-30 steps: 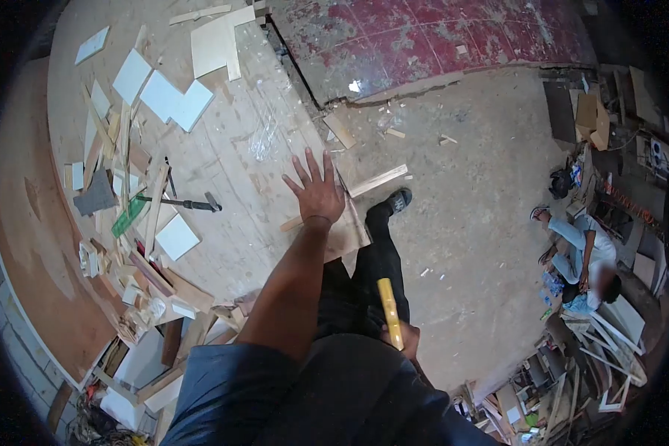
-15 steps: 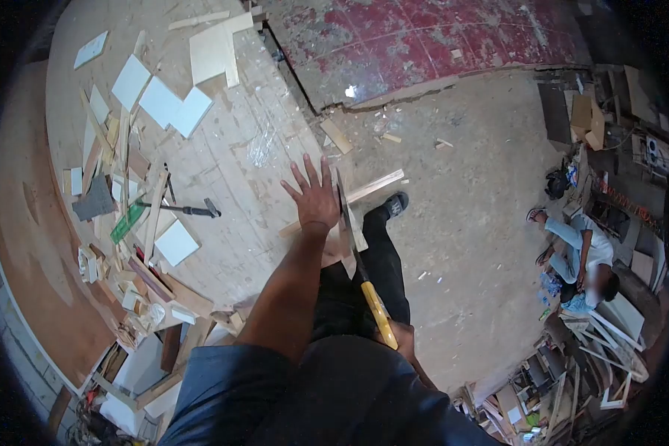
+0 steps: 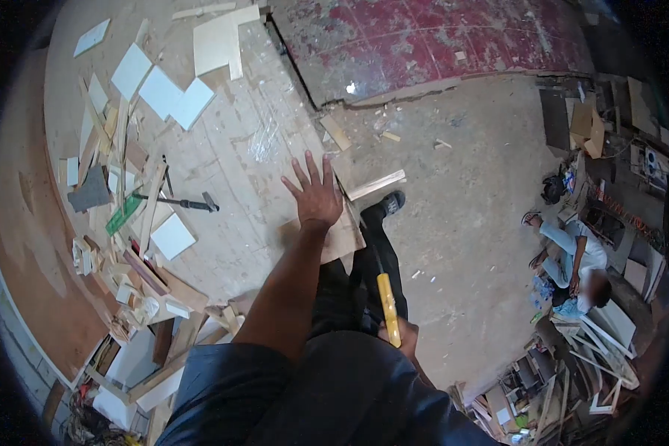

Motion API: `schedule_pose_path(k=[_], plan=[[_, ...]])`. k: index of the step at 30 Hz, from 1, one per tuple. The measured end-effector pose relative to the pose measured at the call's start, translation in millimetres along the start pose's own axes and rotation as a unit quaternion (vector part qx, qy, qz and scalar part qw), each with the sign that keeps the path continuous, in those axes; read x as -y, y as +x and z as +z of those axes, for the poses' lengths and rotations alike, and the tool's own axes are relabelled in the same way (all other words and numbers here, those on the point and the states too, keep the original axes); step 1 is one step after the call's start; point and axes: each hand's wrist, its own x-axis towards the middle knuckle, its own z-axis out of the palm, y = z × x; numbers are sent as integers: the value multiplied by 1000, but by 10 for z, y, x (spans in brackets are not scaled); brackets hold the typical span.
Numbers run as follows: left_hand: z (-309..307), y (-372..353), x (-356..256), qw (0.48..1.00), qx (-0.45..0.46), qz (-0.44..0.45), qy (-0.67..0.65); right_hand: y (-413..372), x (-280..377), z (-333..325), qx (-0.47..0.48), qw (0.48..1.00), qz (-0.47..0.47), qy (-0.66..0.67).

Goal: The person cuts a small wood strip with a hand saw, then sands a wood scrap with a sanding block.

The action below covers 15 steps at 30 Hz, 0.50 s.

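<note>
My left hand lies flat with its fingers spread, pressing on a light wooden board at the edge of the work table. Lower down, close to my body, my right hand is wrapped round the yellow handle of a handsaw. The saw's thin blade runs forward from the handle toward the right edge of the board and shows nearly edge-on. A pale wood strip sticks out past the table edge, just beyond my left fingers.
On the work table lie a hammer, white square panels and many offcuts to the left. A seated person is at the right, near piled scrap wood. My sandalled foot rests on the floor.
The handsaw's handle has swung to the right and its blade now looks narrower, showing more of the board's right side. My left hand stays nearly in place.
</note>
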Motion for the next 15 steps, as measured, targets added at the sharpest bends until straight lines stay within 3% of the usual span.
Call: schedule_pose_path(k=[2,4,5,8,13,15], plan=[[29,-22,1,999,-27,11,16,-64,13,-14,1,999,-38,5],[31,-61,-8,999,-27,14,11,-70,58,3,-18,994,104,6],[11,-60,-7,999,-36,9,4,-64,57,-45,9,998,59,37],[-42,-37,-27,1000,-26,-1,-13,-28,95,4,-29,999,19,28],[-25,-38,-10,1000,-11,9,-7,-16,138,0,-13,998,63,24],[24,-31,10,1000,-19,9,-10,9,131,8,-13,1000,24,2]])
